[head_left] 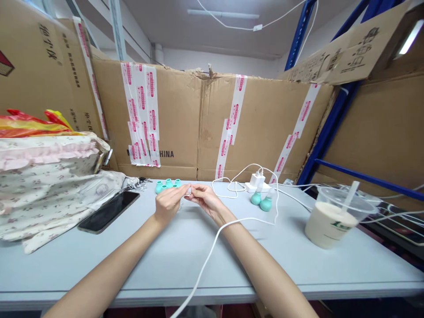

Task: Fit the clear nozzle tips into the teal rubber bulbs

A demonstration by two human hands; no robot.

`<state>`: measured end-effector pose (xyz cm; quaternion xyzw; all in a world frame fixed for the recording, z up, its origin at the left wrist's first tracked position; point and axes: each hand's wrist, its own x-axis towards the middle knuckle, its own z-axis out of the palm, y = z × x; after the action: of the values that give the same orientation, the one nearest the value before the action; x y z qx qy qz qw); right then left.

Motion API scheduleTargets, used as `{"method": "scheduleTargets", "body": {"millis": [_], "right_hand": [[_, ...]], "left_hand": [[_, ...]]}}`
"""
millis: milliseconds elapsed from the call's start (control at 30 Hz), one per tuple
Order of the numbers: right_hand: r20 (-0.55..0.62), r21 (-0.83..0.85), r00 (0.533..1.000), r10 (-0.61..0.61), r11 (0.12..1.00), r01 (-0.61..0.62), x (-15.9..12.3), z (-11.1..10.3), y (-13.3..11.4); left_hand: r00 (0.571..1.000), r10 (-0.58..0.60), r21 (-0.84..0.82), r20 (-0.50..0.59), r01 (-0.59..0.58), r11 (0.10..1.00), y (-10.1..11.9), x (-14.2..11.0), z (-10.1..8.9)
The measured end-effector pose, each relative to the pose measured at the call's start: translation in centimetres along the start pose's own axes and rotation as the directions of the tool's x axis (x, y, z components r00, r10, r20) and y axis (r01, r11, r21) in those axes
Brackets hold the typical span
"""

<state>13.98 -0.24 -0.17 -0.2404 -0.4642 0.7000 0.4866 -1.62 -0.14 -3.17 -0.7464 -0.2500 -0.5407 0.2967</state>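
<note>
My left hand (pixel 169 202) and my right hand (pixel 207 199) meet above the middle of the table, fingertips pinched together. Between them is a small whitish, partly see-through piece (pixel 188 191), mostly covered by the fingers; its kind cannot be made out. Just behind my left hand stand several small teal rubber bulbs (pixel 159 186) with open tops, some partly hidden by the hand. Off to the right, two teal bulbs (pixel 266 204) with clear tips sit close together.
A white charger (pixel 257 179) sits in a power strip, and its white cable (pixel 217 236) loops across my right forearm. A cup with a straw (pixel 326 227) stands at right. At left lie a phone (pixel 109 213) and a flowered cloth bag (pixel 49 185). Cardboard (pixel 179 119) walls the back.
</note>
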Motion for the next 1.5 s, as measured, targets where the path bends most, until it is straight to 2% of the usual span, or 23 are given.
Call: {"method": "scheduleTargets", "body": {"millis": [100, 233, 300, 467, 533, 600, 633, 667, 733, 767, 800, 833, 900, 1067, 1133, 1200, 1233, 1267, 1333, 1367, 1400, 1433, 1500], "right_hand": [[-0.018, -0.023, 1.000, -0.022, 1.000, 0.022, 0.0, 0.1, -0.1], [-0.063, -0.043, 0.991, -0.116, 0.993, 0.113, 0.1, 0.9, 0.1], [-0.057, -0.041, 0.986, -0.159, 0.987, 0.157, 0.1, 1.2, 0.4], [-0.142, -0.156, 0.955, -0.260, 0.959, 0.237, 0.7, 0.3, 0.4], [-0.215, -0.279, 0.941, -0.263, 0.939, 0.199, 0.9, -1.0, -0.5], [-0.284, -0.458, 0.921, -0.267, 0.882, 0.115, 1.0, -2.6, -1.6], [-0.313, -0.599, 0.907, -0.282, 0.800, 0.042, 0.9, -3.5, -2.1], [-0.301, -0.762, 0.898, -0.321, 0.647, -0.025, 0.8, -4.3, -2.5], [-0.291, -0.951, 0.891, -0.348, 0.210, -0.228, 0.6, -5.6, -2.8], [-0.298, -0.949, 0.899, -0.322, 0.003, -0.314, 0.5, -6.1, -2.6], [-0.320, -0.915, 0.903, -0.288, -0.153, -0.373, 0.4, -6.5, -2.4], [-0.345, -0.879, 0.905, -0.249, -0.251, -0.405, 0.3, -6.8, -2.0], [-0.368, -0.855, 0.909, -0.194, -0.314, -0.413, 0.3, -7.0, -1.5], [-0.411, -0.866, 0.903, -0.126, -0.257, -0.429, -0.1, -7.0, -2.3], [-0.435, -0.867, 0.871, -0.227, -0.156, -0.473, -0.1, -6.9, -3.2], [-0.413, -0.906, 0.823, -0.389, 0.082, -0.416, -0.1, -6.4, -4.1], [-0.387, -0.919, 0.816, -0.429, 0.251, -0.304, -0.2, -6.0, -4.6], [-0.338, -0.893, 0.836, -0.432, 0.429, -0.139, -0.2, -5.5, -5.0], [-0.133, -0.652, 0.919, -0.372, 0.731, 0.201, -0.8, -4.0, -5.9], [0.012, -0.491, 0.934, -0.357, 0.811, 0.317, -1.4, -3.1, -6.3], [0.130, -0.368, 0.923, -0.361, 0.847, 0.383, -2.1, -2.1, -6.7], [0.227, -0.282, 0.910, -0.348, 0.871, 0.403, -2.9, -1.1, -7.1], [0.335, -0.186, 0.885, -0.323, 0.898, 0.399, -4.4, 0.6, -7.9]], "left_hand": [[0.999, -0.048, -0.064, 0.002, 0.048, 0.997, -0.1, 0.0, 0.3], [0.958, -0.285, -0.191, -0.028, 0.275, 0.942, 0.5, 1.0, 0.5], [0.937, -0.348, -0.207, -0.023, 0.336, 0.919, 0.8, 1.5, 0.4], [0.942, -0.288, -0.118, 0.175, 0.310, 0.943, 0.6, 1.7, 0.3], [0.931, -0.292, -0.085, 0.219, 0.316, 0.945, -0.1, 1.6, 0.5], [0.919, -0.337, -0.045, 0.205, 0.353, 0.935, -1.1, 1.3, 0.5], [0.912, -0.367, -0.026, 0.184, 0.378, 0.925, -1.7, 1.2, 0.5], [0.902, -0.400, -0.007, 0.165, 0.406, 0.914, -2.4, 1.0, 0.4], [0.873, -0.467, 0.034, 0.139, 0.467, 0.883, -3.8, 0.4, 0.1], [0.852, -0.505, 0.062, 0.136, 0.501, 0.863, -4.4, 0.2, 0.0], [0.833, -0.538, 0.089, 0.131, 0.530, 0.843, -5.0, -0.1, -0.1], [0.815, -0.565, 0.114, 0.131, 0.553, 0.825, -5.5, -0.4, -0.2], [0.793, -0.594, 0.146, 0.136, 0.576, 0.804, -6.1, -0.8, -0.3], [0.789, -0.590, 0.144, 0.170, 0.573, 0.807, -6.3, -1.1, -0.2], [0.791, -0.587, 0.132, 0.174, 0.572, 0.810, -6.2, -1.0, -0.2], [0.792, -0.585, 0.125, 0.174, 0.572, 0.811, -6.2, -1.0, -0.2], [0.793, -0.584, 0.124, 0.173, 0.571, 0.812, -6.3, -1.1, -0.1], [0.794, -0.584, 0.124, 0.171, 0.570, 0.812, -6.4, -1.1, -0.1], [0.796, -0.582, 0.126, 0.169, 0.568, 0.813, -6.7, -1.3, 0.0], [0.796, -0.581, 0.125, 0.169, 0.567, 0.814, -6.8, -1.3, 0.1], [0.797, -0.580, 0.124, 0.170, 0.566, 0.815, -6.8, -1.4, 0.2], [0.797, -0.578, 0.121, 0.173, 0.565, 0.816, -6.9, -1.4, 0.2], [0.797, -0.577, 0.115, 0.181, 0.566, 0.817, -6.8, -1.3, 0.3]]}}
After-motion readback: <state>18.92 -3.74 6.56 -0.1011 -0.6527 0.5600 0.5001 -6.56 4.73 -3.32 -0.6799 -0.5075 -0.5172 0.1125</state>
